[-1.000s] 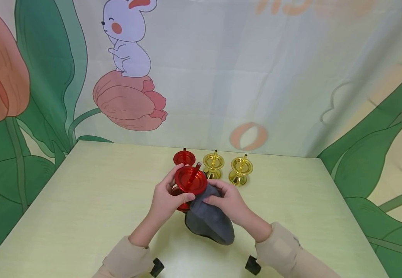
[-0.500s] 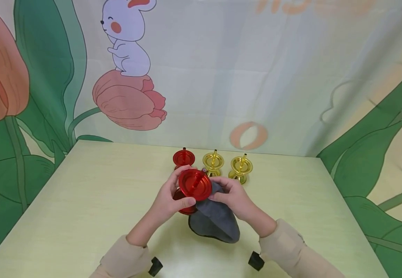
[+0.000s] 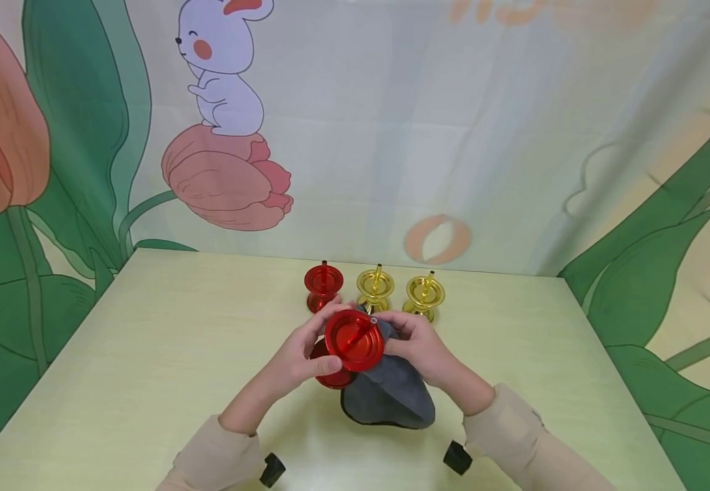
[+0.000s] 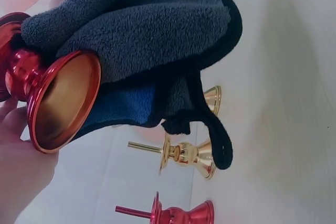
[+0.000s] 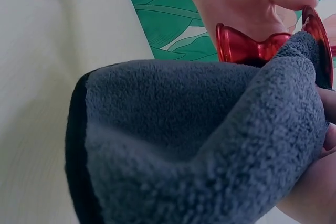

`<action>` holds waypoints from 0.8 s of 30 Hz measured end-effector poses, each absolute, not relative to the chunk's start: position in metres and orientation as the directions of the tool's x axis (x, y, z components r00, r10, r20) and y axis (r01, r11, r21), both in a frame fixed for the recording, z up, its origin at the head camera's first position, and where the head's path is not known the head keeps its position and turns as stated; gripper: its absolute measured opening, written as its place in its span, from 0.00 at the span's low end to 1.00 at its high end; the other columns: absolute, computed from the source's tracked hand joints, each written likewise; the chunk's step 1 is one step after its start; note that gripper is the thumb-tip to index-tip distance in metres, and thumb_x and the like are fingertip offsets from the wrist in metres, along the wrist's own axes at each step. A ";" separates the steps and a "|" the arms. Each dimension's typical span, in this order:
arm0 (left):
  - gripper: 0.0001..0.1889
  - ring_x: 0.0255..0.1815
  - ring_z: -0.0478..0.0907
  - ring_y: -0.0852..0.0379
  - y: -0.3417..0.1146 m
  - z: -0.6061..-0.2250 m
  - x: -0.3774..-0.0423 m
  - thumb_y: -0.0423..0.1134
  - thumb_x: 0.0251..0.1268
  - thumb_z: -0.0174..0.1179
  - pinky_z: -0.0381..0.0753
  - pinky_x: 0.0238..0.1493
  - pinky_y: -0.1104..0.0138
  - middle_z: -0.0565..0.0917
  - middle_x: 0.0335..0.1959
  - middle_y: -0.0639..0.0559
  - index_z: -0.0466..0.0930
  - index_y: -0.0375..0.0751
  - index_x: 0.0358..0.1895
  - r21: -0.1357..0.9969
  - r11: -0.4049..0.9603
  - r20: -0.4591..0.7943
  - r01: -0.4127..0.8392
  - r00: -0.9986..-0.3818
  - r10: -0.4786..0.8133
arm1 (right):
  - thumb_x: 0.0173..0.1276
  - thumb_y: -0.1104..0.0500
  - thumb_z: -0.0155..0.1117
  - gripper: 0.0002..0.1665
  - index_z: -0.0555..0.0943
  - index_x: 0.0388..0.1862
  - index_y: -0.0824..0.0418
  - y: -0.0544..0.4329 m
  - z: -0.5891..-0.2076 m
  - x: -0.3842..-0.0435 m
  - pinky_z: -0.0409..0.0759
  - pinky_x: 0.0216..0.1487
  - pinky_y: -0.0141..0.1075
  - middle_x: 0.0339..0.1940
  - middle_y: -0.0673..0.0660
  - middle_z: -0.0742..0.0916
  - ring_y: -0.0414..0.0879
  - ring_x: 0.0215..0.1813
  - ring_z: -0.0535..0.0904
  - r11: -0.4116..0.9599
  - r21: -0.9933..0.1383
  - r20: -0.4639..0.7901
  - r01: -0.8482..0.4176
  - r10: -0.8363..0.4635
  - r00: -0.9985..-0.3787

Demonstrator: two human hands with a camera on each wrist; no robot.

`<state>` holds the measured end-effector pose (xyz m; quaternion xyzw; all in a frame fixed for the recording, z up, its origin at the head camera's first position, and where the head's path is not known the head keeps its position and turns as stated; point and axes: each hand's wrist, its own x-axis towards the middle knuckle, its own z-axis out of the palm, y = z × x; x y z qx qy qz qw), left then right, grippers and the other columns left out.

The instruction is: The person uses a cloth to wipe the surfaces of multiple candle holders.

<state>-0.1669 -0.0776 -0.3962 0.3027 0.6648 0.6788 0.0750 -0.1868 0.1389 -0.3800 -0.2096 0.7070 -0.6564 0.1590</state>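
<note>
gripping red candlestick (image 3: 352, 341) and cloth (image 3: 388, 394)

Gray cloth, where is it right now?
In the head view, the gray cloth is low and just right of center, held in the right hand against the red stand in the left hand.

Pale table (image 3: 164, 354), one red candleholder (image 3: 323, 281), two gold candleholders (image 3: 376, 284)
</note>
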 end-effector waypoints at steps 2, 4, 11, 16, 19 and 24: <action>0.36 0.69 0.47 0.47 -0.077 -0.397 -0.167 0.45 0.55 0.58 0.72 0.54 0.53 0.54 0.68 0.47 0.54 0.43 0.66 0.946 -0.093 0.314 0.310 -0.813 0.490 | 0.58 0.71 0.55 0.24 0.68 0.55 0.76 0.140 -0.381 -0.188 0.79 0.41 0.31 0.37 0.39 0.83 0.37 0.39 0.79 0.051 -0.995 0.051 -0.088 -0.501 -0.864; 0.35 0.68 0.52 0.47 -0.076 -0.398 -0.167 0.45 0.55 0.58 0.69 0.56 0.50 0.58 0.67 0.46 0.54 0.43 0.66 0.938 -0.069 0.336 0.341 -0.835 0.435 | 0.58 0.71 0.54 0.24 0.68 0.55 0.77 0.141 -0.382 -0.189 0.79 0.41 0.30 0.37 0.40 0.83 0.37 0.39 0.78 0.046 -0.995 0.053 -0.087 -0.491 -0.870; 0.30 0.66 0.58 0.49 -0.069 -0.398 -0.160 0.37 0.56 0.57 0.63 0.58 0.45 0.64 0.64 0.46 0.60 0.44 0.64 0.877 0.121 0.432 0.464 -0.874 0.224 | 0.56 0.73 0.52 0.25 0.66 0.54 0.79 0.142 -0.385 -0.191 0.78 0.39 0.26 0.35 0.40 0.82 0.36 0.37 0.77 0.028 -0.997 0.058 -0.078 -0.443 -0.895; 0.34 0.67 0.56 0.52 -0.066 -0.399 -0.158 0.38 0.50 0.63 0.68 0.56 0.48 0.64 0.64 0.48 0.61 0.48 0.64 0.872 0.185 0.418 0.453 -0.886 0.200 | 0.57 0.73 0.52 0.23 0.68 0.53 0.78 0.140 -0.386 -0.192 0.78 0.40 0.28 0.36 0.40 0.83 0.37 0.38 0.77 0.041 -0.994 0.070 -0.099 -0.453 -0.889; 0.36 0.67 0.56 0.53 -0.065 -0.398 -0.159 0.41 0.47 0.66 0.70 0.55 0.51 0.64 0.64 0.50 0.62 0.48 0.63 0.885 0.179 0.396 0.429 -0.898 0.193 | 0.57 0.73 0.52 0.22 0.69 0.53 0.77 0.138 -0.387 -0.192 0.78 0.41 0.29 0.36 0.40 0.83 0.38 0.39 0.77 0.047 -0.993 0.076 -0.112 -0.471 -0.879; 0.34 0.68 0.53 0.50 -0.070 -0.398 -0.161 0.50 0.48 0.64 0.71 0.54 0.50 0.59 0.67 0.50 0.64 0.48 0.62 0.919 0.112 0.334 0.379 -0.896 0.292 | 0.58 0.72 0.54 0.22 0.69 0.53 0.77 0.139 -0.387 -0.193 0.78 0.40 0.29 0.37 0.40 0.83 0.38 0.39 0.78 0.047 -0.992 0.074 -0.114 -0.514 -0.855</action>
